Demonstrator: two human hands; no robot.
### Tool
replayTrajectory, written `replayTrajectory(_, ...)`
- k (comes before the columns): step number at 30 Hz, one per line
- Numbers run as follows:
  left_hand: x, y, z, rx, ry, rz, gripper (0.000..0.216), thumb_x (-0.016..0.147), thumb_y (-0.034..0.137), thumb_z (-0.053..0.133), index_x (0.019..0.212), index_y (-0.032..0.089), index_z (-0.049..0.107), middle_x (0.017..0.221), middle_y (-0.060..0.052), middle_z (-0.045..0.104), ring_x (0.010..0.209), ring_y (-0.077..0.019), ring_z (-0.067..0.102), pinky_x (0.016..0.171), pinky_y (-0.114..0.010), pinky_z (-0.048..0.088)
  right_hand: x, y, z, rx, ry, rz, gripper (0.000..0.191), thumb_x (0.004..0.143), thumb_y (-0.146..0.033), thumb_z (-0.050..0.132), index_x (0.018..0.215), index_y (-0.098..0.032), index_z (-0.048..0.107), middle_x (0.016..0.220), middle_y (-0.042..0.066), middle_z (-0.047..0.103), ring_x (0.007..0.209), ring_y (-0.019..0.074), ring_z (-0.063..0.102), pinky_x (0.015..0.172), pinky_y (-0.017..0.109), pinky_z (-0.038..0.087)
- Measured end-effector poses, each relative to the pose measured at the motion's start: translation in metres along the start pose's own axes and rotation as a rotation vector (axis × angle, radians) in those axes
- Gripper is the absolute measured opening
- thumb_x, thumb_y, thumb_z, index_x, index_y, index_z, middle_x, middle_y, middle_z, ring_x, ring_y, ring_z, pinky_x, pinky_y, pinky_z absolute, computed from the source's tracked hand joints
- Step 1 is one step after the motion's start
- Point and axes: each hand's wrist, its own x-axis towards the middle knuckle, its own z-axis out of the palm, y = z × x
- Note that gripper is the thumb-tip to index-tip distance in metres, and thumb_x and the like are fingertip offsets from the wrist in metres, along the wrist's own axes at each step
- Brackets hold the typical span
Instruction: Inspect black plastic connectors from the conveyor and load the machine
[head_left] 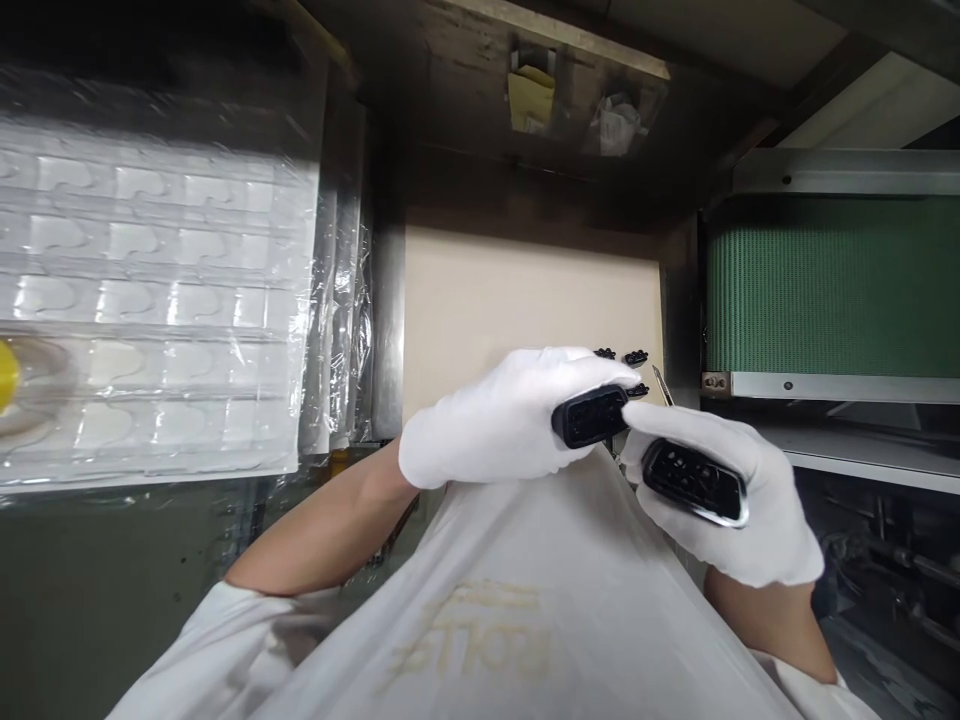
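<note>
Left hand [487, 425], white glove: grip closed on black plastic housing [589, 415] | right hand [720, 490], white glove: grip closed on second housing [694, 482], silver rim | three small black pieces [636, 357], perhaps clips, are lying on beige board [517, 300], not yet in housings | film-wrapped clear trays [150, 290] at left

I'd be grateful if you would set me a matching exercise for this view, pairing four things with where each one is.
Things:
1. Clear plastic trays
2. Green mesh belt
3. Small black pieces
4. Black part with a silver rim

Places:
A. Held in the right glove
B. At the far edge of the beige board
C. At the right of the view
D. At the left, under clear film

Pairs: 1-D, 2-C, 3-B, 4-A
</note>
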Motion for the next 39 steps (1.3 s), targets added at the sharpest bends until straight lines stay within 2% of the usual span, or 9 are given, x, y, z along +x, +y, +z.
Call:
replayTrajectory(5,0.005,0.002,-0.006,0.023,-0.100,-0.043,0.023,0.092,0.011,0.063,0.110,0.023,0.071,0.105,0.001,0.079,0.093,-0.0156,0.074,0.084,-0.027,0.056,0.009,-0.013,-0.013,-0.218,-0.163,0.019,0.071,0.083,-0.004,0.063,0.147,-0.034,0.062,0.090,-0.002,0.076,0.076,0.0170,0.071,0.075,0.034,0.061)
replayTrajectory(11,0.005,0.002,-0.013,0.015,-0.203,-0.052,0.020,0.089,0.012,0.062,0.103,0.023,0.071,0.099,0.001,0.077,0.085,-0.0145,0.072,0.073,-0.026,0.052,0.027,-0.024,-0.013,-0.410,-0.435,-0.016,0.074,0.077,-0.004,0.061,0.144,-0.035,0.062,0.080,-0.004,0.067,0.062,0.0126,0.055,0.062,0.028,0.045)
replayTrajectory(17,0.000,0.000,-0.013,0.000,-0.133,-0.009,0.016,0.097,0.015,0.060,0.103,0.023,0.072,0.101,0.000,0.077,0.092,-0.0155,0.073,0.080,-0.027,0.054,0.033,-0.029,-0.009,-0.593,-0.386,0.021,0.051,0.078,-0.004,0.062,0.121,-0.030,0.070,0.067,-0.005,0.062,0.053,0.0130,0.046,0.055,0.031,0.032)
replayTrajectory(24,0.002,-0.003,-0.010,-0.236,-0.118,0.037,0.019,0.100,0.015,0.057,0.104,0.024,0.073,0.101,-0.001,0.079,0.097,-0.0180,0.075,0.088,-0.031,0.059,0.028,-0.032,-0.018,-0.319,-0.296,0.020,0.039,0.077,-0.004,0.067,0.107,-0.028,0.070,0.080,-0.005,0.073,0.062,0.0132,0.063,0.057,0.027,0.045)
replayTrajectory(28,0.003,-0.001,-0.012,-0.206,-0.042,0.102,0.020,0.100,0.011,0.060,0.111,0.023,0.072,0.104,-0.002,0.080,0.097,-0.0176,0.075,0.089,-0.032,0.060,0.025,-0.030,-0.015,-0.220,-0.244,0.034,0.055,0.079,-0.005,0.068,0.127,-0.031,0.068,0.088,-0.004,0.076,0.068,0.0146,0.068,0.062,0.027,0.053)
replayTrajectory(30,0.003,0.000,-0.013,-0.127,-0.011,0.131,0.021,0.099,0.010,0.061,0.111,0.022,0.072,0.103,-0.002,0.080,0.095,-0.0170,0.075,0.087,-0.031,0.060,0.024,-0.030,-0.011,-0.225,-0.266,0.036,0.067,0.080,-0.007,0.068,0.142,-0.033,0.063,0.090,-0.003,0.076,0.073,0.0160,0.069,0.066,0.028,0.055)
replayTrajectory(32,0.003,-0.001,-0.014,-0.025,0.006,0.159,0.020,0.096,0.011,0.064,0.111,0.021,0.072,0.100,-0.002,0.079,0.092,-0.0182,0.075,0.083,-0.032,0.060,0.024,-0.031,-0.007,-0.220,-0.313,0.068,0.070,0.080,-0.008,0.068,0.146,-0.033,0.062,0.086,-0.004,0.075,0.070,0.0153,0.067,0.066,0.028,0.054)
replayTrajectory(36,0.005,-0.007,-0.016,0.006,0.105,0.207,0.016,0.095,0.012,0.067,0.108,0.020,0.074,0.100,-0.003,0.080,0.090,-0.0177,0.076,0.082,-0.030,0.061,0.017,-0.033,-0.004,0.043,-0.373,0.171,0.034,0.082,-0.013,0.072,0.109,-0.031,0.078,0.082,-0.003,0.074,0.068,0.0145,0.067,0.066,0.027,0.057)
replayTrajectory(39,0.007,-0.012,-0.018,-0.149,0.242,0.214,0.016,0.094,0.014,0.073,0.110,0.019,0.074,0.106,-0.005,0.081,0.094,-0.0171,0.078,0.086,-0.027,0.063,0.005,-0.026,-0.002,0.255,-0.351,0.132,0.012,0.082,-0.027,0.079,0.094,-0.028,0.078,0.072,-0.002,0.070,0.061,0.0151,0.066,0.058,0.027,0.057)
